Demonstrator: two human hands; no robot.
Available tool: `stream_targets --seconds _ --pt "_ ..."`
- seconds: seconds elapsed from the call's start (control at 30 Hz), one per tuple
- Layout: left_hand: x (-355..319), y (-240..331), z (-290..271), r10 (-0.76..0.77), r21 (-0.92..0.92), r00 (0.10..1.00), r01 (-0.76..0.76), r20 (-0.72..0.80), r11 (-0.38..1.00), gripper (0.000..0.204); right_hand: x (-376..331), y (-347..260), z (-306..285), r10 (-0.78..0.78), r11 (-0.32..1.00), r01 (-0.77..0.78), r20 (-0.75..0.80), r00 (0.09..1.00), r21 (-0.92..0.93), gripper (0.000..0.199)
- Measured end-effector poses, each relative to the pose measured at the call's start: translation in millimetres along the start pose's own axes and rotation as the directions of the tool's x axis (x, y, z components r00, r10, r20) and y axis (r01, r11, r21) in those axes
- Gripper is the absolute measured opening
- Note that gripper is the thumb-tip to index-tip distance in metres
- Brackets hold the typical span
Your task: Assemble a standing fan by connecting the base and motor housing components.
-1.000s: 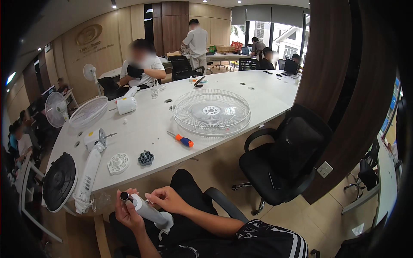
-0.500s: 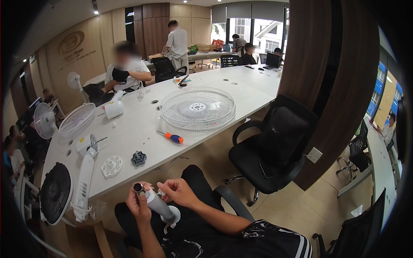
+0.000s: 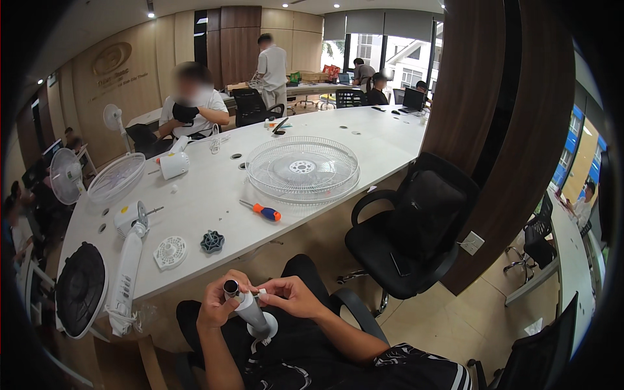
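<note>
Your left hand (image 3: 218,305) is curled in a closed grip over your lap, forearm rising from below; your right hand (image 3: 290,297) pinches with thumb and fingertips just beside it.

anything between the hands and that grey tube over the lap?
Nothing visible. The left hand is wrapped around the grey tube near its top, and the right hand has its fingertips at a small white piece beside the tube's upper end.

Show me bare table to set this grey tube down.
Free: table between screwdriver and dark knob, also behind the fan guard. Crowded: left end, with the fan base, white column and white disc.
</note>
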State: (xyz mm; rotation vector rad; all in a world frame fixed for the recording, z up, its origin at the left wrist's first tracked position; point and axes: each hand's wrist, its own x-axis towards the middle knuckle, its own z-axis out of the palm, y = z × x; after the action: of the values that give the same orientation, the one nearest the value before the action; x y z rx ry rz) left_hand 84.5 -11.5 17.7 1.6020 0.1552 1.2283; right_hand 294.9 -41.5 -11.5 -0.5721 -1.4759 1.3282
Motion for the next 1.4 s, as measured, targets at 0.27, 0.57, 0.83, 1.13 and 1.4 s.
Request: stream_targets --seconds 0.27,0.57,0.83,1.13,1.4 --pt "-1.3 3.2 33.5 0.072 0.250 0.945 0.010 -0.318 0.968 0.025 17.0 29.2 3.1 0.060 0.991 -0.079 -0.167 0.984 -0.111 0.025" --pt "-24.6 18.3 44.7 0.303 0.575 0.727 0.151 -0.616 0.804 0.035 45.2 18.8 22.0 0.116 0.991 -0.121 0.092 0.989 0.058 0.023" --pt "-53.9 34.0 37.2 0.336 0.589 0.646 0.221 -0.686 0.778 0.037 58.8 23.7 64.9 -0.046 0.988 0.043 0.016 0.999 0.145 0.022" --pt "-55.8 26.6 26.0 0.363 0.562 0.629 0.144 -0.688 0.815 0.035 67.2 37.3 57.9 0.304 0.929 -0.350 0.291 0.907 0.121 0.039" --pt "-47.4 10.6 15.7 0.349 0.555 0.698 0.083 -0.625 0.828 0.035 64.1 32.9 31.5 -0.053 0.992 0.035 0.149 0.987 0.120 0.046"
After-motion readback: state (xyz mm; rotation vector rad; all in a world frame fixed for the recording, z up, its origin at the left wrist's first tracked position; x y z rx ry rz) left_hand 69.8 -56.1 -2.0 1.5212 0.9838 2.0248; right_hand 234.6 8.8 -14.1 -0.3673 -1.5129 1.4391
